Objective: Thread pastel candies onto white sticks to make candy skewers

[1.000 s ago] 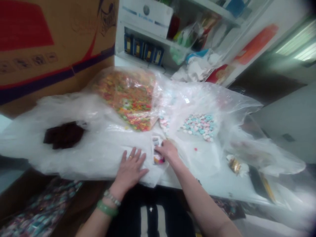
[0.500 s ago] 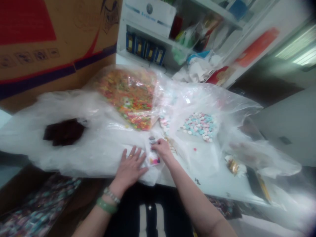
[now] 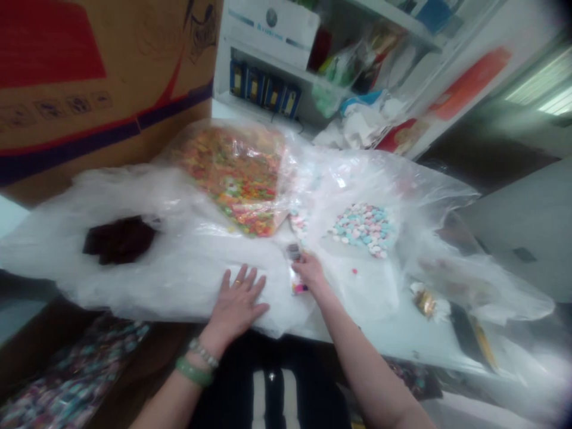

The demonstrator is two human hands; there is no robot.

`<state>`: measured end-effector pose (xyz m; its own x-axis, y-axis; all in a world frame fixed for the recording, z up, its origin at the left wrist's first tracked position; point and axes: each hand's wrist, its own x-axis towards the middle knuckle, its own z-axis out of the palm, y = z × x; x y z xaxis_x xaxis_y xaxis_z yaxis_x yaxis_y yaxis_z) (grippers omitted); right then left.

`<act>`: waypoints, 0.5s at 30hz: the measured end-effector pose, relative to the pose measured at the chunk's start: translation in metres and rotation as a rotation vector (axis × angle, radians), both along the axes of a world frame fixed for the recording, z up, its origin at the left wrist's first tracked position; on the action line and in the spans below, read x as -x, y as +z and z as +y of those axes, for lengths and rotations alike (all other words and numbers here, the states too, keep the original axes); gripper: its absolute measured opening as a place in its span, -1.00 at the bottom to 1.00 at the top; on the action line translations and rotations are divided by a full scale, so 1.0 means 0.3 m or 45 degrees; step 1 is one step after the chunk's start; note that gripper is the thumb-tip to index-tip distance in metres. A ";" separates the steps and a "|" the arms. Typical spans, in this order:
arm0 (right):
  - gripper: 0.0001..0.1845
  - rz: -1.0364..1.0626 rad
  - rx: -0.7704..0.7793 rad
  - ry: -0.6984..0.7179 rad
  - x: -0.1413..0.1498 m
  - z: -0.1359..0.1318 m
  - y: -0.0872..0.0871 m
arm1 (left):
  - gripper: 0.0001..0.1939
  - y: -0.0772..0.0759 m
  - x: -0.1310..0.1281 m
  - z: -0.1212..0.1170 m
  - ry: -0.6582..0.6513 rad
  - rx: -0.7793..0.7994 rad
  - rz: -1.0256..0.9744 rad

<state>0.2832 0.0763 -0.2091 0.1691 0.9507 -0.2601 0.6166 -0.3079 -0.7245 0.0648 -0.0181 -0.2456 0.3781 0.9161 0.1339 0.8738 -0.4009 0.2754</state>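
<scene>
My left hand (image 3: 239,301) lies flat with fingers spread on a white plastic bag (image 3: 196,262). Fingers closed, my right hand (image 3: 309,271) pinches a small printed packet (image 3: 298,288) with a dark label at its top and pink and yellow at its bottom. Just beyond it lie pastel discs like candies (image 3: 364,227), pink, blue and white, on clear plastic. A large clear bag of orange, red and green pieces (image 3: 245,190) rests behind my hands. Inside the white bag's opening at left shows a dark brown mass (image 3: 120,239).
A big cardboard box (image 3: 107,77) rises at the back left. Shelves with blue boxes (image 3: 263,89) stand behind. At the right are a gold wrapper (image 3: 424,301) and a dark flat object (image 3: 467,333). Below the table's left edge sits a box of small colourful pieces (image 3: 80,369).
My right hand has slid the packet a little to the right, away from my left hand. The left hand stays flat in nearly the same place.
</scene>
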 end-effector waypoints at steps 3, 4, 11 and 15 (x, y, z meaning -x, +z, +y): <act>-0.94 -0.071 -0.065 -0.017 -0.067 0.004 0.037 | -0.39 -0.003 0.002 0.003 0.013 0.005 -0.009; -0.94 -0.074 -0.078 -0.013 -0.082 0.003 0.050 | -0.39 -0.004 0.002 0.005 0.018 0.001 -0.011; -0.87 0.324 -0.237 -0.054 0.005 -0.019 0.099 | -0.42 -0.008 0.005 0.012 0.001 -0.047 0.036; -0.73 0.204 -0.292 0.039 0.189 -0.036 0.040 | -0.51 -0.029 0.010 0.024 -0.020 -0.168 0.086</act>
